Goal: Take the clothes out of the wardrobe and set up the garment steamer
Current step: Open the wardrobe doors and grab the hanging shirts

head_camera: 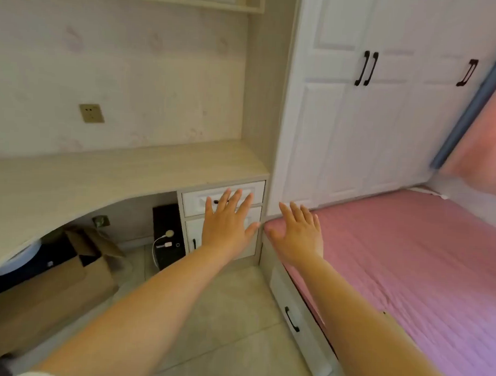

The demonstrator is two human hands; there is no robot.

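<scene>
A white wardrobe (pixel 386 122) with closed doors and black handles (pixel 366 68) stands at the back right, behind the bed. Both my arms reach forward, palms down and fingers spread. My left hand (pixel 228 224) hovers in front of the desk drawers and holds nothing. My right hand (pixel 299 232) hangs over the near corner of the bed, also holding nothing. Neither hand touches the wardrobe. No clothes and no garment steamer are in view.
A bed with a pink sheet (pixel 408 266) fills the right side, with a drawer (pixel 295 317) in its base. A pale wooden desk (pixel 99 175) runs along the left wall, with cardboard boxes (pixel 66 279) and a black computer tower (pixel 168 235) under it. The floor between is tiled.
</scene>
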